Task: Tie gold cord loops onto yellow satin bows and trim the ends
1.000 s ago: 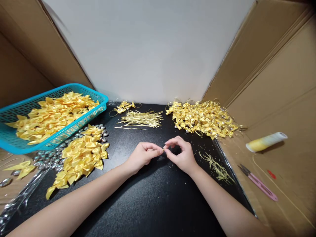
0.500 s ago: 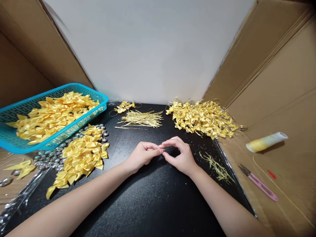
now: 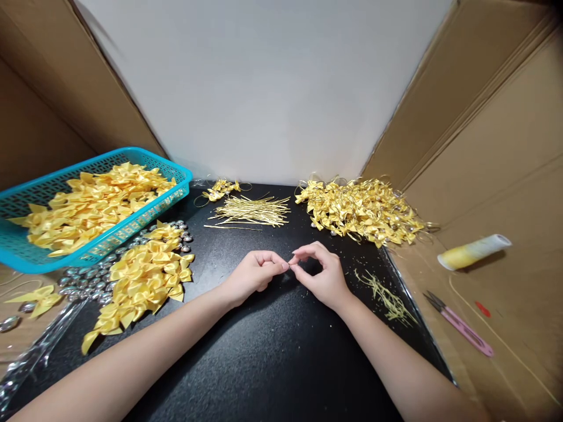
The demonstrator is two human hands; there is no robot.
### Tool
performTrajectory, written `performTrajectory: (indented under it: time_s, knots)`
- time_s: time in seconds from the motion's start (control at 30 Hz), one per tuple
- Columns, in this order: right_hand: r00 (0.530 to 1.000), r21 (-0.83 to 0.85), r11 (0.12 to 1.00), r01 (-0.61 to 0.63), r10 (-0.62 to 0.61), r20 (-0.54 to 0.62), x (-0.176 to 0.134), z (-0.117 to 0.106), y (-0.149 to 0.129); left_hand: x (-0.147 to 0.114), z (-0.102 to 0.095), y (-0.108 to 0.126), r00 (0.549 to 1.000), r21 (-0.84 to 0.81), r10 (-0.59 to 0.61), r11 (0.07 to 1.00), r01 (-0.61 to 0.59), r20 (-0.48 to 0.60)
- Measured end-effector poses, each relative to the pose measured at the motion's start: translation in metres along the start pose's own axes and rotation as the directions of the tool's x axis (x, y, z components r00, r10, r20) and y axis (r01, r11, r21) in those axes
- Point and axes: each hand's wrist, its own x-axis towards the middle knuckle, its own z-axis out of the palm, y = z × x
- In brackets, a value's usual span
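Note:
My left hand (image 3: 258,273) is closed in a pinch above the middle of the black tabletop (image 3: 264,363). My right hand (image 3: 322,275) pinches too, its thumb and forefinger curved into a ring. The fingertips of both hands meet, and whatever sits between them is too small to make out. Behind the hands lies a bundle of gold cords (image 3: 253,211). Left of my left hand is a heap of yellow satin bows (image 3: 143,278) among silver beads (image 3: 90,282). To the right rear rises a pile of bows with gold loops (image 3: 358,211).
A turquoise basket (image 3: 132,225) full of yellow bows stands at the left. Thin cord scraps (image 3: 387,299) lie near the table's right edge. Beyond it are pink thread snips (image 3: 464,328), a yellow-and-white tube (image 3: 475,252) and a red scrap (image 3: 482,309). Cardboard walls (image 3: 497,146) flank the table.
My right thumb has shifted up and left, closing onto the forefinger tip beside the left fingertips. My left hand stays almost in place. The piles look unchanged.

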Motion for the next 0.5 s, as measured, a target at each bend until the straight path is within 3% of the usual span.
performTrajectory:
  time_s: [0.3,0.5]
  knots:
    - [1.000,-0.063,0.998,0.022,-0.022,0.005,-0.0008,0.0002,0.0014,-0.0007,0.0026,0.0017,1.000,0.055,0.002,0.998,-0.001,-0.022]
    - [0.994,-0.154,0.982,0.105,-0.102,0.028,-0.0021,0.0002,0.0022,-0.0019,0.0035,0.0028,0.999,0.117,0.002,0.993,0.003,-0.040]
